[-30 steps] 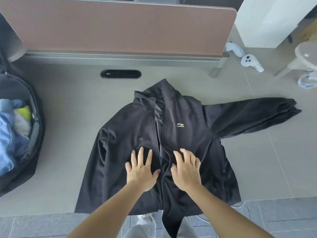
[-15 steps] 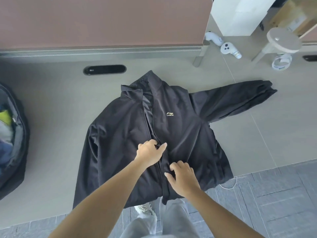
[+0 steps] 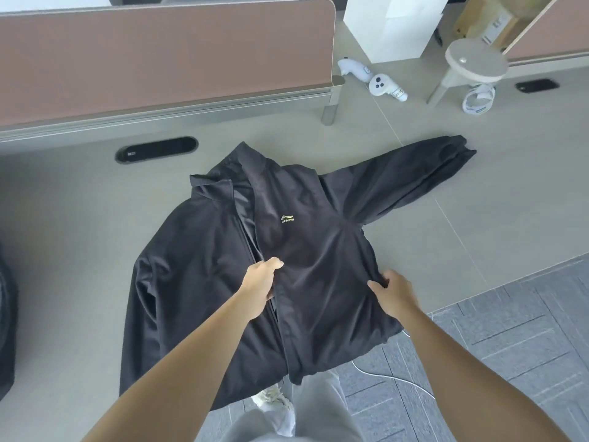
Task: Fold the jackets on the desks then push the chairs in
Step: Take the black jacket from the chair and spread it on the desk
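A black jacket (image 3: 197,266) with a small gold chest logo lies front-up on the grey desk (image 3: 63,234), its hem hanging over the near edge. One sleeve stretches out to the right toward the desk's corner; the other lies along the jacket's left side. My left hand (image 3: 259,282) grips the front edge by the zipper at mid-chest. My right hand (image 3: 393,290) pinches the fabric at the jacket's right side seam. No chair is in view.
A brown partition (image 3: 159,59) runs along the desk's far side, with a black cable slot (image 3: 156,149) in front of it. Two white controllers (image 3: 369,74) and a tape roll (image 3: 478,98) lie at the far right by a round stand (image 3: 475,60). A dark bag (image 3: 6,314) sits at the left edge.
Both hands went from pressing flat on the jacket's lower front to gripping fabric. The right hand moved out to the right side seam. The view shifted left and down.
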A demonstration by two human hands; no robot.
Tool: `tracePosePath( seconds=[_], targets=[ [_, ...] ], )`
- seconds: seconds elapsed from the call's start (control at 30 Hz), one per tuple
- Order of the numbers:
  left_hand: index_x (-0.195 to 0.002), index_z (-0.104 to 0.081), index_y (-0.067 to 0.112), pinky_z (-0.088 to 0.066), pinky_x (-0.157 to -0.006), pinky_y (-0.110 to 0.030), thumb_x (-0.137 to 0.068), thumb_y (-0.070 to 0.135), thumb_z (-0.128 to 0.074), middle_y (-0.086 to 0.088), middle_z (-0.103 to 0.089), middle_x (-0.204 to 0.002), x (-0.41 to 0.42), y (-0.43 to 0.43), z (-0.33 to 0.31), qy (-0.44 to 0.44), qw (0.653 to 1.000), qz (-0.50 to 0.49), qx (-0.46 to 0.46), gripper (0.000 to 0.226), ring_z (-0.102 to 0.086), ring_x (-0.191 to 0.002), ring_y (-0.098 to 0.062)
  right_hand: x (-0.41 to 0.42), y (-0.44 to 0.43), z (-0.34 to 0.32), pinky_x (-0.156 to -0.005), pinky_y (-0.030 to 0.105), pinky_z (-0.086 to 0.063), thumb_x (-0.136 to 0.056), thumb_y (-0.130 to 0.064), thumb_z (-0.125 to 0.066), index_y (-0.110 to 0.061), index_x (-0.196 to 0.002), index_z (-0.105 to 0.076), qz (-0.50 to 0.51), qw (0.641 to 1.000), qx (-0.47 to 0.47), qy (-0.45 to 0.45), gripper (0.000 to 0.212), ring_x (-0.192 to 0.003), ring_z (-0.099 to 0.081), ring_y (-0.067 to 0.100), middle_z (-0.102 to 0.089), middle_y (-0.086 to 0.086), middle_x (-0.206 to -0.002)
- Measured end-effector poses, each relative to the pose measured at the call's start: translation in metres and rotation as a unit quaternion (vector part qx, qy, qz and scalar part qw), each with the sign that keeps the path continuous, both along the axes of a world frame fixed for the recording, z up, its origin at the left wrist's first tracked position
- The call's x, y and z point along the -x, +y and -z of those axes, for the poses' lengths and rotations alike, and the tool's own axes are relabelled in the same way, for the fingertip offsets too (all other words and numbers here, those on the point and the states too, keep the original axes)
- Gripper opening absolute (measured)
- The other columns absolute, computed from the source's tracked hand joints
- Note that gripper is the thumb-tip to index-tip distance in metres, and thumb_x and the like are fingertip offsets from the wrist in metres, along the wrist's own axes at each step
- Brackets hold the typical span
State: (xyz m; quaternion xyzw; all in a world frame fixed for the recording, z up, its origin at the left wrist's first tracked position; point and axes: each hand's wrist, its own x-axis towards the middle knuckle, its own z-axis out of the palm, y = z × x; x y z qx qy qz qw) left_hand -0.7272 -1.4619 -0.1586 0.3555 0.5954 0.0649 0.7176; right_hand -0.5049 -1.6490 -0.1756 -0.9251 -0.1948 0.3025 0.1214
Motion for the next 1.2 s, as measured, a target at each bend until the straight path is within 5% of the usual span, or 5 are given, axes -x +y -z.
tracePosePath(
  seconds=[0.13,0.33,0.6,0.9,1.2],
  targets=[
    [-0.093,-0.059,0.019,-0.041,-0.074,-0.031,-0.084,0.03,-0.057,-0.001,-0.048,-0.082,-0.006,0.004,0.005,0.039,0.998,0.029,-0.05,0.014,-0.044,-0.072,-0.018,-0.032,-0.007,-0.014,-0.054,0.034,-0.031,-0.096,-0.025,-0.062,-0.016,-0.071,-0.036,0.064,0.996,-0.052,-0.043,0.038,-0.064,-0.045,0.024,-0.046,0.004,-0.071],
    [-0.087,-0.052,0.008,-0.043,-0.078,-0.032,-0.095,0.032,-0.058,0.001,-0.048,-0.08,-0.007,0.005,0.023,0.054,0.993,0.052,-0.091,0.026,-0.044,-0.075,-0.019,-0.056,-0.005,-0.024,-0.079,0.037,-0.039,-0.097,-0.014,-0.054,-0.011,-0.104,-0.054,0.129,0.984,-0.029,-0.115,0.007,-0.095,-0.049,0.036,-0.049,0.018,-0.116],
    [-0.094,-0.06,0.008,-0.055,-0.064,-0.033,-0.078,0.015,-0.069,-0.01,-0.07,-0.083,-0.013,0.015,0.018,0.202,0.934,0.261,-0.138,0.019,-0.072,-0.074,-0.028,-0.019,0.053,-0.024,-0.097,0.043,-0.044,-0.095,-0.033,-0.058,-0.013,-0.125,-0.053,-0.209,0.972,0.032,-0.097,0.036,-0.119,-0.051,0.033,-0.053,0.01,-0.126],
    [-0.104,-0.069,0.012,-0.06,-0.079,-0.034,-0.095,0.015,-0.064,-0.005,-0.062,-0.084,-0.03,0.047,0.007,0.095,0.994,0.005,-0.051,0.011,-0.055,-0.07,-0.02,0.023,0.148,-0.029,-0.095,0.04,-0.044,-0.103,-0.036,-0.045,-0.023,-0.144,-0.043,-0.381,0.924,-0.013,0.027,0.043,-0.127,-0.045,0.026,-0.043,-0.001,-0.14],
    [-0.082,-0.061,0.01,-0.054,-0.072,-0.038,-0.082,0.014,-0.073,-0.01,-0.056,-0.078,-0.037,0.082,-0.006,0.168,0.985,0.031,-0.038,0.013,-0.053,-0.073,-0.025,0.03,0.254,-0.023,-0.1,0.045,-0.044,-0.104,-0.031,-0.044,-0.02,-0.146,-0.042,-0.453,0.887,-0.089,0.025,0.044,-0.128,-0.044,0.03,-0.041,0.004,-0.147]
  ],
)
